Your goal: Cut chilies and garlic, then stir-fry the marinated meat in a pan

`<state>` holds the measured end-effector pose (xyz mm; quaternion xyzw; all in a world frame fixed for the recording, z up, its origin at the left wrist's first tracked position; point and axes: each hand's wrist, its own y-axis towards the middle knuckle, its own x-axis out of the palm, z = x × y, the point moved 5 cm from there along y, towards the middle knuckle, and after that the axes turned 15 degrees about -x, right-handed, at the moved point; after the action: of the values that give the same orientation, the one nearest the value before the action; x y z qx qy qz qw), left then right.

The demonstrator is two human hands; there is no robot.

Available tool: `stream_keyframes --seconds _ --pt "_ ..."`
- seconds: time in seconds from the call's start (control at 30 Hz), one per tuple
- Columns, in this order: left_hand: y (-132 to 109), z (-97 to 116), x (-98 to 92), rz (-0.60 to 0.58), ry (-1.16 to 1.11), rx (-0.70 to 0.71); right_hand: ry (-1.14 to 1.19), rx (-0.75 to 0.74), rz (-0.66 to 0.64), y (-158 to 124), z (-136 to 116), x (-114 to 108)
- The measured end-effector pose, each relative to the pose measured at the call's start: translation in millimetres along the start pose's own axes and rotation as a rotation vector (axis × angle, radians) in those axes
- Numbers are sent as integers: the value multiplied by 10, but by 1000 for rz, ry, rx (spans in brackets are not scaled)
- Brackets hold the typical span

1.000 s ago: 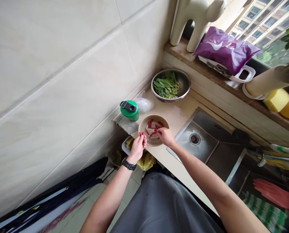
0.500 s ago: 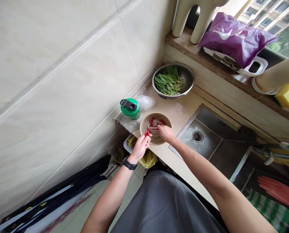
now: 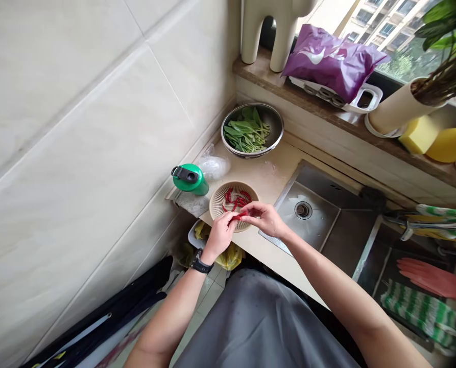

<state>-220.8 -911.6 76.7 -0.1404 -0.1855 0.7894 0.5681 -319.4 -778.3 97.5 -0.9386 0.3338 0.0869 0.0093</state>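
- Centrally, a beige slotted colander sits on the tabletop near its front edge, with several slender red chilies scattered across its base.
- Above the colander's near rim, a red chili is pinched between the fingertips of both hands: the left hand grips it from one side, the right hand from the other.
- Farther back, near the wall corner, a metal bowl holds cut leafy greens, heaped toward its left side, with bare metal showing at the right.
- Left of the colander stands a green shaker cup under a black lid; its contents are hidden. Clear plastic wrap lies just beside it.
- To the right is a steel sink basin with a round drain.
- On the windowsill, a purple bag, contents hidden, rests over a white tray; a cream pot holds a leafy plant.
- Below the tabletop's edge, a white bin has yellowish contents.
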Motion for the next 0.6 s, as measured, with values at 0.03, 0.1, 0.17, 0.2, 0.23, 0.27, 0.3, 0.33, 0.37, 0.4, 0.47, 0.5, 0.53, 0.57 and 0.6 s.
stream_keyframes --seconds 0.03,0.1,0.17,0.2,0.23,0.27,0.3,0.33,0.37,0.4,0.47,0.5,0.53,0.57,0.6 --pt "-11 49 7 -3 36 32 -37 -25 12 -20 -59 -28" --pt "-38 122 30 -12 72 66 -107 -72 32 -67 -159 -83" --pt "-66 167 67 -23 77 76 -147 -99 47 -119 -217 -124" --pt "-76 180 93 -30 83 81 -161 -108 56 -142 -226 -138" --pt "-77 183 123 -43 98 89 -176 -113 68 -162 -223 -148" --pt "-65 173 152 -58 124 96 -190 -113 80 -175 -206 -152" --pt "-36 146 175 -71 157 100 -199 -104 86 -182 -173 -147" --pt "13 100 183 -78 189 97 -201 -88 84 -185 -129 -134" --pt "78 34 173 -76 219 89 -204 -69 81 -186 -80 -119" --pt "154 -47 144 -63 252 77 -217 -50 79 -192 -32 -106" --pt "305 -237 54 -27 350 58 -286 -16 90 -243 43 -100" --pt "365 -332 7 -1 439 63 -345 3 105 -300 67 -111" --pt "411 -429 -20 -8 560 75 -403 32 119 -380 91 -126" --pt "448 -516 -43 -8 681 96 -445 70 132 -484 120 -146" --pt "482 -589 -49 -19 811 137 -486 114 138 -606 157 -173"
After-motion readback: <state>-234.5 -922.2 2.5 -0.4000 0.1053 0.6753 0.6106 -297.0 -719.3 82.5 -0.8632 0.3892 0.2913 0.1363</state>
